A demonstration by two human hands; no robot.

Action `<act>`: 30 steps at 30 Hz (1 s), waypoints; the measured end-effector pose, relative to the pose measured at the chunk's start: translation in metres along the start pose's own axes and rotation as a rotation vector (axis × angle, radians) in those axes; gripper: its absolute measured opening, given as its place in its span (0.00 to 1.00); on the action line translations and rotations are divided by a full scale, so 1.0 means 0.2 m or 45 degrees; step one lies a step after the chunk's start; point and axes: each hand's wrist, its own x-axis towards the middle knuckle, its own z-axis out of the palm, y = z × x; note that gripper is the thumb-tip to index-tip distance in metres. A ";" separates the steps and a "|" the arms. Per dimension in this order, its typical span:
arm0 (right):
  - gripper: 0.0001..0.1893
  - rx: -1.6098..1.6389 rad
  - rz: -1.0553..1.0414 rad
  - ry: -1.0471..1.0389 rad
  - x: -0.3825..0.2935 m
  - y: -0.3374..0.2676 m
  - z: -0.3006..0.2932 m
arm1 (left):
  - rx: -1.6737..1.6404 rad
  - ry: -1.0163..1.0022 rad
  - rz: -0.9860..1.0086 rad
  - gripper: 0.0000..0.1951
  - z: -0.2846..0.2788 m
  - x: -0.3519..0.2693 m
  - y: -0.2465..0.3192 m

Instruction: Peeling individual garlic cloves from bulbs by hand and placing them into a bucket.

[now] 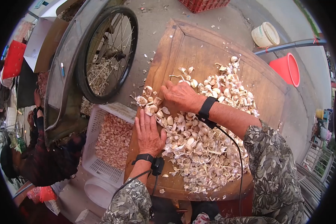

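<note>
A large heap of garlic cloves and papery skins [204,151] covers the near middle of the wooden table [207,50]. My left hand [149,134] lies with fingers stretched at the table's left edge, its fingertips against a small group of garlic pieces [151,107]. My right hand [179,93] is curled with its knuckles up, just beyond the heap; its fingertips are hidden, so whether it holds anything does not show. Loose cloves [189,81] lie beside it. Another pile of cloves [226,89] spreads behind my right wrist. Both wrists wear black straps with cables.
Left of the table stands a white plastic crate [89,151] of garlic cloves, near a spoked cart wheel [109,53]. Another person [44,159] works at far left. A white bucket [265,35], a red bucket [285,69] and a red crate [203,4] stand beyond the table.
</note>
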 end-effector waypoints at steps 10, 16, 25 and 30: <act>0.10 -0.014 -0.069 -0.115 -0.29 -0.28 0.04 | -0.027 0.029 0.022 0.33 0.01 0.00 -0.01; 0.10 -0.081 -0.021 -0.091 -0.27 -0.35 0.08 | -0.039 0.070 0.062 0.34 0.02 -0.01 -0.02; 0.08 0.581 0.462 0.035 -0.47 -0.35 0.02 | -0.023 0.016 0.097 0.36 0.01 -0.01 -0.01; 0.08 2.369 1.024 0.320 -0.83 -0.50 -0.21 | -0.010 0.077 0.113 0.35 0.02 -0.01 -0.01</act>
